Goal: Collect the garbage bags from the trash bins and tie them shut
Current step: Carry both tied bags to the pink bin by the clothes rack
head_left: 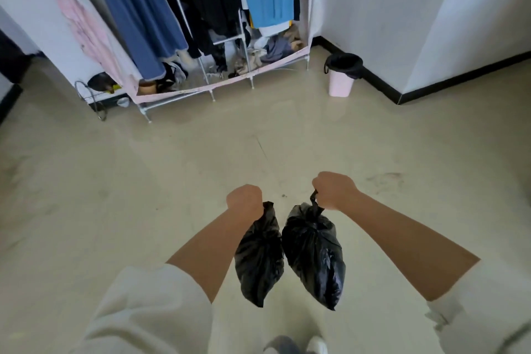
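Observation:
Two small black garbage bags hang in front of me above the floor. My left hand (244,200) grips the gathered neck of the left bag (258,259). My right hand (333,190) grips the knotted top of the right bag (314,259). The two bags hang side by side and touch. Both look closed at the top. A pink trash bin (340,85) with a black liner folded over its rim stands on the floor by the wall corner, far ahead to the right.
An open fabric wardrobe (201,37) with hanging clothes stands ahead on metal legs. A wire rack (94,98) sits to its left. White walls with a black skirting (382,83) close the right side. Beige floor (143,181) stretches between me and the bin. My shoes show at the bottom.

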`<state>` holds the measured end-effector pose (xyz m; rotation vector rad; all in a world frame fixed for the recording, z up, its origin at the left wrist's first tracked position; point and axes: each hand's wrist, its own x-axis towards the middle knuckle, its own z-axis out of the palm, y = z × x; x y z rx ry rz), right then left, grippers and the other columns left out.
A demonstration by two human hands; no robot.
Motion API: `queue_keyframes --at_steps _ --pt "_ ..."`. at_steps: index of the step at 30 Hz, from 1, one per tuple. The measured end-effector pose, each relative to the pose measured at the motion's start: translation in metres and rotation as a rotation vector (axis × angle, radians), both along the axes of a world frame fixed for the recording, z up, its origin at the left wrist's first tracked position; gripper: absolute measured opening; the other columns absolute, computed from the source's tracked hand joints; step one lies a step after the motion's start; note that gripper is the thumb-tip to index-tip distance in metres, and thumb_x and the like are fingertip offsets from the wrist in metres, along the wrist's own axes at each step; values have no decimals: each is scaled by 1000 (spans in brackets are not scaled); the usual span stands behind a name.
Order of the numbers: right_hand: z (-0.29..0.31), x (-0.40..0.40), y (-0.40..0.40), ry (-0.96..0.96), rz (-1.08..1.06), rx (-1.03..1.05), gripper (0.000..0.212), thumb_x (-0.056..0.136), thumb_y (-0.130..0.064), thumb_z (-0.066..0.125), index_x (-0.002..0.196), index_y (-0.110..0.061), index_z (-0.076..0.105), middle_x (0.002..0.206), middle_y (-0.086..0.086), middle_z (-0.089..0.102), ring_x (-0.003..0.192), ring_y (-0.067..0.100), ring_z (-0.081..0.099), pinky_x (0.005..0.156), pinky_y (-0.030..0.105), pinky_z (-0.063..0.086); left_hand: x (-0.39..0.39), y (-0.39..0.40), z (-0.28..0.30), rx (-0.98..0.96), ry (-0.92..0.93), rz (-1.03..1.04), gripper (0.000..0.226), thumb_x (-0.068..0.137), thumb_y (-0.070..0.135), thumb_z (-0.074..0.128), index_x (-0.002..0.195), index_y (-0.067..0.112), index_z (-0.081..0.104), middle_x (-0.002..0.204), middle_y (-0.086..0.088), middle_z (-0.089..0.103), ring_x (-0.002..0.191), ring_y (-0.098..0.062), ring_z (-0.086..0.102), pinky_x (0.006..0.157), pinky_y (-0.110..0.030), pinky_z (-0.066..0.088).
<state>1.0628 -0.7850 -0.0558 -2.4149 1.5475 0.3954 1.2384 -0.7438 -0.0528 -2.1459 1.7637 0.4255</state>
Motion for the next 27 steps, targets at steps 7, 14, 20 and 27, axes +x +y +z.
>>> queue_keyframes --at_steps 7,14,20,27 --pt "3 -13 -233 8 -13 -66 23 88 -7 40 102 -1 58 112 12 55 99 29 57 66 30 39 -10 -233 -7 -14 -6 2 36 86 2 47 55 14 35 60 3 35 52 -12 37 65 -22 37" --pt "1 -48 -464 63 -108 -28 25 86 -8 41 103 -2 59 113 11 56 101 28 58 69 30 40 -40 -477 2 -5 29 -56 37 87 1 46 53 12 34 58 1 33 50 -14 35 57 -21 35" --pt "10 -71 -641 19 -122 -67 25 87 -8 39 103 -1 57 113 12 55 101 30 57 68 31 39 -63 -649 -1 31 51 -48 36 87 2 45 54 12 34 59 1 34 49 -12 32 56 -21 36" --pt "-17 -88 -851 -50 -32 -15 23 88 -9 42 102 2 57 114 15 54 104 32 55 71 31 37 -73 -844 -30 79 35 63 16 86 4 48 71 10 51 63 1 38 71 -18 49 66 -23 38"
